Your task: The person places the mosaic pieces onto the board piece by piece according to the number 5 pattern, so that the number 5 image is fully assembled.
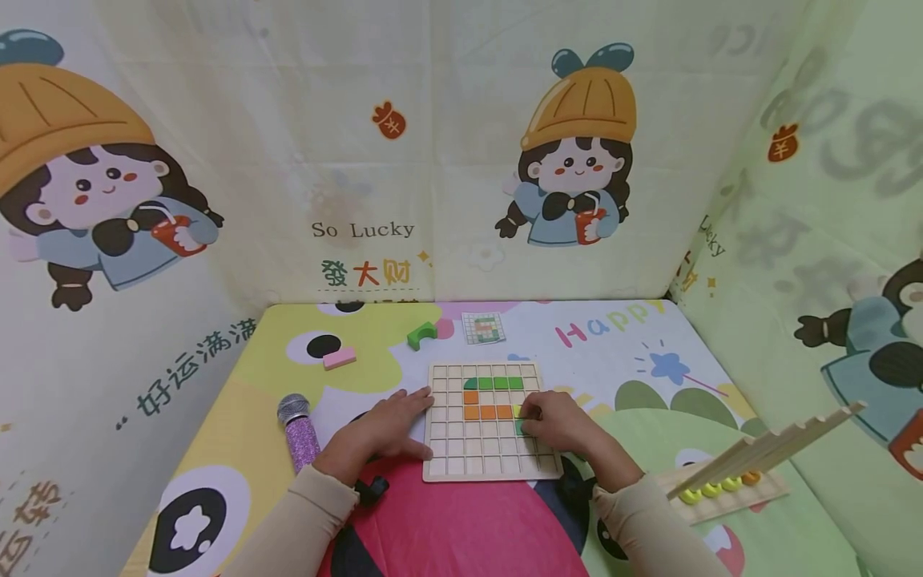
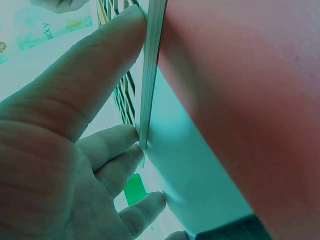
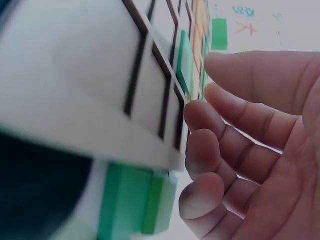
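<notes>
Grid board (image 1: 481,445) flat on bench (image 1: 534,340); likely light, stiff wood; best steadied by its rim | teal tile (image 1: 520,428) on its right part; probably smooth; pinch by edges | left hand (image 1: 385,423) spread, touching left rim; right hand (image 1: 561,420) part-curled beside teal tile; cannot tell whether it grips
</notes>
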A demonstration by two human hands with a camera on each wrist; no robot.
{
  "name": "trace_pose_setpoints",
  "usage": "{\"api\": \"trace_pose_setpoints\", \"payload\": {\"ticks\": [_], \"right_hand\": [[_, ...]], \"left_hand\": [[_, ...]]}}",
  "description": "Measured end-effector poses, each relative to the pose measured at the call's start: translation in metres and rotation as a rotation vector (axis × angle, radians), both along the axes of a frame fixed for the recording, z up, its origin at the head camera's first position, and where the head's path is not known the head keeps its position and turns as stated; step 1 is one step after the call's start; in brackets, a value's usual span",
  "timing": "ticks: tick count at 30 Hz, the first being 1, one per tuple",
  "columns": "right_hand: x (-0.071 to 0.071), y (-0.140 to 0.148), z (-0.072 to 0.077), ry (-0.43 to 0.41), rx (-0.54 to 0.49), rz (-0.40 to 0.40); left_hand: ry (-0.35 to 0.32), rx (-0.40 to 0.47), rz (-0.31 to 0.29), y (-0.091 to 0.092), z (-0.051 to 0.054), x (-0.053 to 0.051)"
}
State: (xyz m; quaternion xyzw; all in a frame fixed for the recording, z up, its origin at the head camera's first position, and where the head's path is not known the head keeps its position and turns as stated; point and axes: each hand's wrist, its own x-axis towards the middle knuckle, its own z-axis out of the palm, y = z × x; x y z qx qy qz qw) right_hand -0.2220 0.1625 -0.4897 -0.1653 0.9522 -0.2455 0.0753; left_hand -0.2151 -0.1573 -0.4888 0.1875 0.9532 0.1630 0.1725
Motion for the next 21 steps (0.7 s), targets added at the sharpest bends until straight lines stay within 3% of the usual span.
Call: {"api": "trace_pose_setpoints", "payload": {"ticks": [6,13,21], "right_hand": [[-0.003,0.017,0.004,-0.022,-0.029,-0.057],[-0.006,0.030,-0.001,0.030,0.091,-0.086],[-0.008,0.036,-0.006,0.012,0.178,-0.143]], "left_hand": [[-0.003,-0.002,0.004,-0.001,0.000,0.000],[-0.001,-0.005,0.021,-0.001,-0.001,0.000],[0.001,-0.009,0.018,0.000,-0.002,-0.001]]}}
